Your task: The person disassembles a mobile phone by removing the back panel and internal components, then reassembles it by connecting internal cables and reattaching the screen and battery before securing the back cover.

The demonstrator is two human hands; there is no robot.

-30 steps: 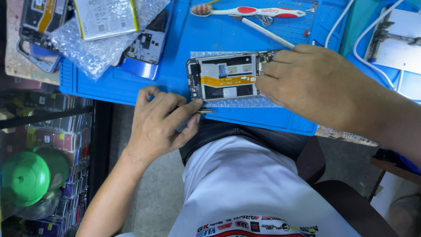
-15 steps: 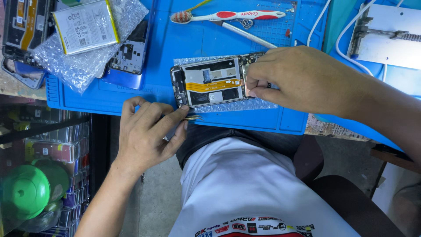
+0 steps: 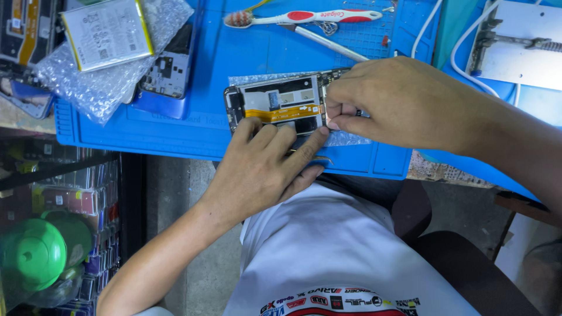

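An opened phone (image 3: 281, 105) with its back off lies on a blue work mat (image 3: 175, 126), on a strip of bubble wrap. My right hand (image 3: 404, 102) rests over the phone's right end, fingertips pinched on its edge. At the near edge of the mat my left hand (image 3: 263, 169) grips thin metal tweezers (image 3: 319, 158), its fingertips touching the lower side of the phone.
A phone battery (image 3: 105, 32) lies on bubble wrap (image 3: 88, 82) at the back left, beside another open phone body (image 3: 167, 70). A toothbrush (image 3: 304, 17) and a metal tool (image 3: 331, 42) lie at the back. White cables (image 3: 462, 41) and a metal plate (image 3: 527, 52) are right. A green lid (image 3: 32, 254) sits below left.
My left hand has moved up from below the mat's edge onto the phone's lower side. The right hand stays on the phone's right end.
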